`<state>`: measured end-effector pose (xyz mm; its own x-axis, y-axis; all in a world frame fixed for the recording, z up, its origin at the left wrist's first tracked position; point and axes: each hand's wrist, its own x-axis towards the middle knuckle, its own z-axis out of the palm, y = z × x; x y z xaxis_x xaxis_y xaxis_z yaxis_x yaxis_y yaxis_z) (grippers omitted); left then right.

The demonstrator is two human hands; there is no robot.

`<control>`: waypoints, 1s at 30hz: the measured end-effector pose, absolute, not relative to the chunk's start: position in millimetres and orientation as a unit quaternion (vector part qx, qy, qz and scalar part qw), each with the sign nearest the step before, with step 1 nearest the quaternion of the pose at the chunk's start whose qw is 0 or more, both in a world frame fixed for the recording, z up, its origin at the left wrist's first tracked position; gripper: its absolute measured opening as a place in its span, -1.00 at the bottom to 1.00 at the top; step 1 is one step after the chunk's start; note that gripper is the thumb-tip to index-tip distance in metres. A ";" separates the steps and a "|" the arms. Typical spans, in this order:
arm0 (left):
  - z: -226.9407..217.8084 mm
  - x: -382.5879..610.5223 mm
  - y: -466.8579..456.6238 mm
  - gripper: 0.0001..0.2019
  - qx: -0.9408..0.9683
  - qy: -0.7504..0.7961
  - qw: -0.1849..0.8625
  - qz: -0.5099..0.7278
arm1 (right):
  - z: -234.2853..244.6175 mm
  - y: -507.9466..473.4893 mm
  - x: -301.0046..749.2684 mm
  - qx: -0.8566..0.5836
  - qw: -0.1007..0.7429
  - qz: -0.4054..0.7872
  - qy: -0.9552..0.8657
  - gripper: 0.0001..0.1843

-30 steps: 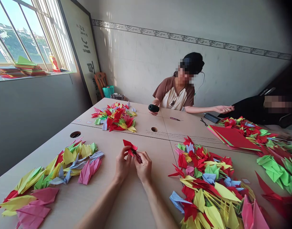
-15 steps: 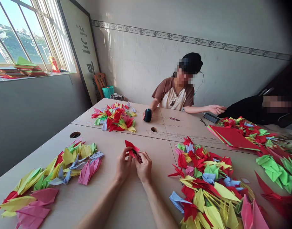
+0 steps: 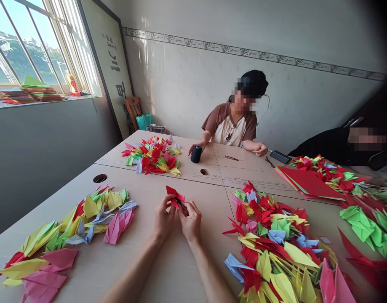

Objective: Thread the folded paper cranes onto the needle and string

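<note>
Above the table in front of me, a red folded-paper crane [image 3: 173, 193] is pinched in the fingers of my left hand [image 3: 163, 219]. My right hand [image 3: 191, 221] is closed around a slim dark tool [image 3: 182, 207], its tip close against the paper; its exact kind is too small to make out. To the left lies a pile of folded cranes [image 3: 86, 216] in yellow, green, pink, blue and red. A larger heap of cranes [image 3: 275, 240] spreads to the right of my right arm.
Across the table a person [image 3: 233, 122] sits with one hand by a dark thread spool [image 3: 196, 154]. Fine threads lie near the table hole [image 3: 204, 171]. Also there are a pen-like thing [image 3: 231, 158], a phone [image 3: 280, 157], red paper sheets [image 3: 310, 183] and another person [image 3: 332, 145].
The seated person's hand on the right has drawn back toward the body, and the spool has tilted slightly. My hands and the red crane look almost unmoved.
</note>
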<state>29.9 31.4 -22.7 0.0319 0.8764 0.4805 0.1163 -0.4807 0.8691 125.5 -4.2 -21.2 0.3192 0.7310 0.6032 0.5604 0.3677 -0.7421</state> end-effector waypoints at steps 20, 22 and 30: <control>-21.4 26.7 34.4 -0.80 0.569 0.409 0.371 0.609 | -21.9 -5.9 124.7 -0.537 0.629 0.052 -0.560 -0.81; -21.3 26.8 34.3 -0.77 0.567 0.399 0.381 0.611 | -21.5 -6.4 124.7 -0.542 0.647 0.044 -0.534 -0.79; -20.5 28.2 34.0 -0.76 0.569 0.392 0.400 0.602 | -21.5 -5.7 126.1 -0.570 0.666 0.041 -0.479 -0.74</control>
